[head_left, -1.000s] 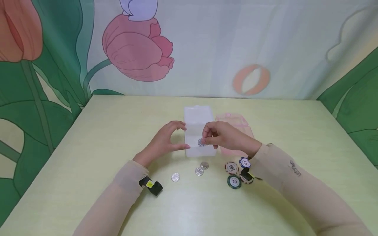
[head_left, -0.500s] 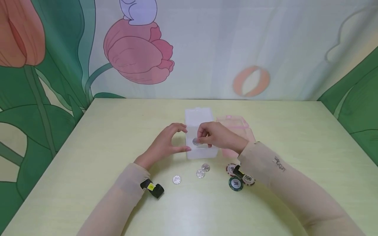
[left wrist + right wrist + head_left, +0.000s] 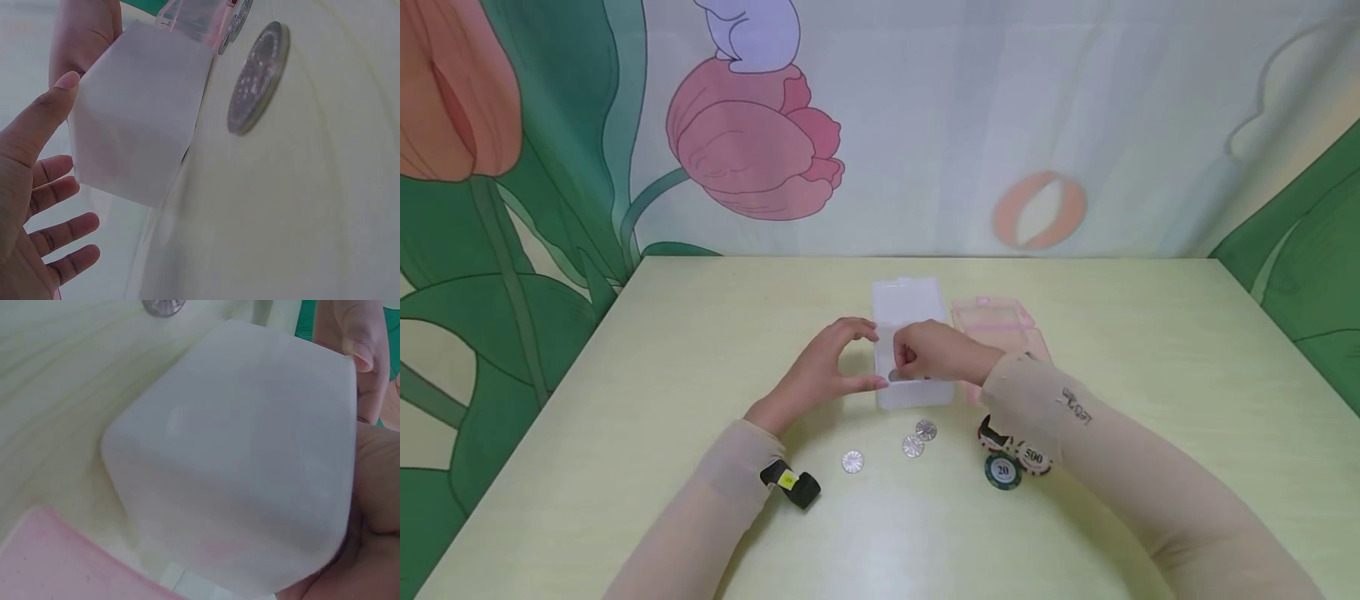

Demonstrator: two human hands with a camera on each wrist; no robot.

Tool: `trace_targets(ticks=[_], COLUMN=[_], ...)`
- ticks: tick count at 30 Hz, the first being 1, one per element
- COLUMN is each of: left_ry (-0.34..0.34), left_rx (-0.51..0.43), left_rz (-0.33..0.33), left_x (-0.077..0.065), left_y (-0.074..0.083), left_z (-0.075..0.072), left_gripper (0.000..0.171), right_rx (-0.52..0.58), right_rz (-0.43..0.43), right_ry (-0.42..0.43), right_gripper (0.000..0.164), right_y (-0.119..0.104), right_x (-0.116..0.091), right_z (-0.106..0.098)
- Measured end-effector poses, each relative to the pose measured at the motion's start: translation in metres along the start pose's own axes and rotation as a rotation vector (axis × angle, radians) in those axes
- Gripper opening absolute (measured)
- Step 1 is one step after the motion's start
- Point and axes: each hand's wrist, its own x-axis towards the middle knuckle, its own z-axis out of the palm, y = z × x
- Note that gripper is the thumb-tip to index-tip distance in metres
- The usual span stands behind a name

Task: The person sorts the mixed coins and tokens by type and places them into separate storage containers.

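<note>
Coin, silver, one (image 3: 892,376), mostly hidden: clamped at bunched fingertips of right hand (image 3: 928,350), inside white box (image 3: 917,395). Left hand (image 3: 820,362): thumb and fingers set apart, curved about left side of same box, thumb tip touching its edge. Lid (image 3: 908,298) of white box: tipped open toward far edge of table (image 3: 587,417). Pink box (image 3: 1011,339), lid likewise open: just right of white box, partly behind right sleeve (image 3: 1097,442). Loose coins (image 3: 913,447), silver, three: on near side of white box, two touching, one apart to left. Poker chips (image 3: 1003,472), beside right sleeve: green, marked 20; another, marked 500; third, partly covered by black strap (image 3: 995,435). Flowered backdrop (image 3: 917,125): behind table.
</note>
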Motion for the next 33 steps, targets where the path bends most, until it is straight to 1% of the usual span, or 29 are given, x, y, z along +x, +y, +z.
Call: trace_targets(ticks=[4,9,14,22,30,33], left_ry=[0.001,-0.002,-0.002,-0.001,0.005,0.002], left_rx=[-0.008,-0.006,-0.002,0.001,0.004,0.003], left_rz=[0.002,0.001,-0.009,-0.016,0.002,-0.001], left_x=[-0.0003,-0.0006,0.0,0.0007,0.0,-0.0004], left_y=[-0.0003,-0.0002,0.0001,0.0016,0.0017,0.0015], left_z=[0.0006,0.0009,0.0007,-0.0005,-0.0007,-0.0004], left_gripper=[0.054,0.054,0.055,0.054,0.055,0.055], right_rx=[-0.095,-0.153,-0.172,-0.21,-0.184,-0.173], right_rz=[0.02,0.06,0.083,0.083,0.079,0.049], right_ry=[-0.015,-0.025,-0.033,-0.027,-0.01,0.028], right_gripper=[0.011,0.012,0.013,0.011,0.01,0.007], right_y=[-0.0008,-0.0041,-0.0057,-0.0032,-0.0041,-0.0032], right_x=[0.0038,0.0054,0.0062,0.0087,0.0055,0.002], right_z=[0.0025,0.0023,0.0015,0.0029,0.0019,0.0008])
